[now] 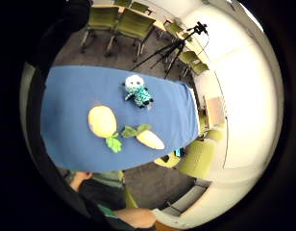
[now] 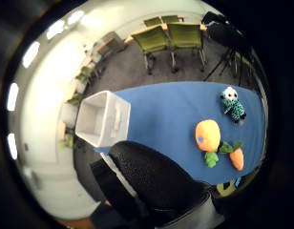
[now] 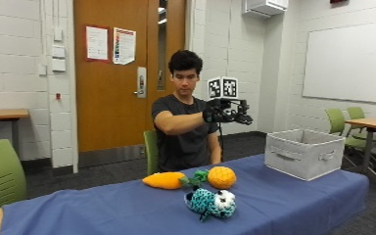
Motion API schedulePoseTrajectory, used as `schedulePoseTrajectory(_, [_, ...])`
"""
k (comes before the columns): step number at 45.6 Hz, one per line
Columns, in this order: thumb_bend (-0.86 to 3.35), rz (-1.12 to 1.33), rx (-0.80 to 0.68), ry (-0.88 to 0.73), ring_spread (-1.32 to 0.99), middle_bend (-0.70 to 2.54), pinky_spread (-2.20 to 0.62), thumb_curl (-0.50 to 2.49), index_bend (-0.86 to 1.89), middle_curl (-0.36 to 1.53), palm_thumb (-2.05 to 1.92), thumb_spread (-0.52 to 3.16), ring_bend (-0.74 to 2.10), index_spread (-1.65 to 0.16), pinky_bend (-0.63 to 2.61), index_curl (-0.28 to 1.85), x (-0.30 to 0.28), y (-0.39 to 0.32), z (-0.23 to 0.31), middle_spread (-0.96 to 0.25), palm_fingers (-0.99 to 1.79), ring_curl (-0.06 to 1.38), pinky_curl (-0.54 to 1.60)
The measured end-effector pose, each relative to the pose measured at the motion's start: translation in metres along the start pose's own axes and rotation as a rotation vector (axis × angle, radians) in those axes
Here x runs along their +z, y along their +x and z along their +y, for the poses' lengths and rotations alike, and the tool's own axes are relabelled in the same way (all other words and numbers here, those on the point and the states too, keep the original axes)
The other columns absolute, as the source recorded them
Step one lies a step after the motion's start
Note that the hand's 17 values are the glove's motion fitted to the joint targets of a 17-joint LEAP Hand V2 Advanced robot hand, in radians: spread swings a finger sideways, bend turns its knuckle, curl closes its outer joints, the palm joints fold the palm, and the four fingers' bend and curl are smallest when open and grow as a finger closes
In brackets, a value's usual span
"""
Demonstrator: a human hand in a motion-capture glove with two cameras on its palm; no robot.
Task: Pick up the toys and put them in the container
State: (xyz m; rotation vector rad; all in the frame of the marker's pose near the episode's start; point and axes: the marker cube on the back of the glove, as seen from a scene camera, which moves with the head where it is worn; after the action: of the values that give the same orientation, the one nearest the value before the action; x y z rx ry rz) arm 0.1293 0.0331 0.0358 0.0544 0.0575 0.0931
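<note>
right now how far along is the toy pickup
Nothing looks done: the carrot toy, round orange toy and teal spotted plush all lie on the blue table, outside the grey container. The gloved right hand is raised above the table, holding none of them. All three toys are left.

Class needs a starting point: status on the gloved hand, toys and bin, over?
Black-gloved right hand raised above the table, holding nothing. Orange plush carrot, round orange plush fruit, teal spotted plush animal on blue tablecloth. Grey fabric bin unobstructed.
</note>
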Motion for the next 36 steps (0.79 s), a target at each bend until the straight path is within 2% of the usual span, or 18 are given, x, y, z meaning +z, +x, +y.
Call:
schedulePoseTrajectory(22, [-0.11,-0.072,0.035,-0.249,-0.40,0.30,-0.12,0.05,0.17,0.31,-0.17,0.97,0.28,-0.27,0.44,0.31,0.183,0.024,0.028,-0.17,0.17,0.20,0.31])
schedulePoseTrajectory(31, [-0.08,-0.049,0.021,-0.228,-0.40,0.31,-0.12,0.07,0.16,0.33,-0.12,0.99,0.28,-0.27,0.46,0.32,0.213,0.022,0.038,-0.17,0.15,0.22,0.32])
schedulePoseTrajectory(36, [-0.01,-0.073,0.023,-0.209,-0.42,0.30,-0.15,0.11,0.12,0.34,0.00,1.05,0.35,-0.28,0.56,0.30,0.217,0.023,0.048,-0.18,0.26,0.24,0.35])
